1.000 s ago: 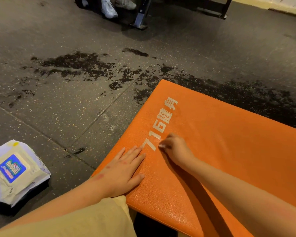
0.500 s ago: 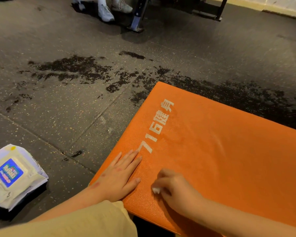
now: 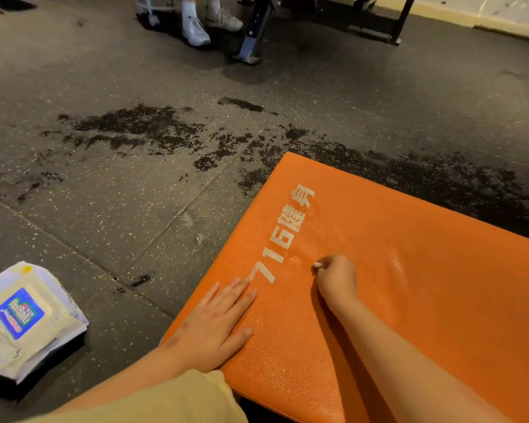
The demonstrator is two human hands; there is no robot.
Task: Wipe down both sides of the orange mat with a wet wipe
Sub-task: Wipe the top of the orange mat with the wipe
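Observation:
The orange mat lies on the dark gym floor, with white print "716" and characters along its left side. My left hand rests flat on the mat's near left corner, fingers straight. My right hand is curled round a small balled wet wipe, whose white tip shows at the fingers, pressed on the mat just right of the "7". Streaks of damp sheen show on the mat beyond that hand.
A white wet-wipe pack with a blue label lies on the floor at the left. Wet dark patches spread over the floor beyond the mat. A person's white sneakers and metal equipment legs stand at the far end.
My right hand with the wipe drew back toward me along the mat, then pushed forward again next to the "7". My left hand stayed flat on the corner.

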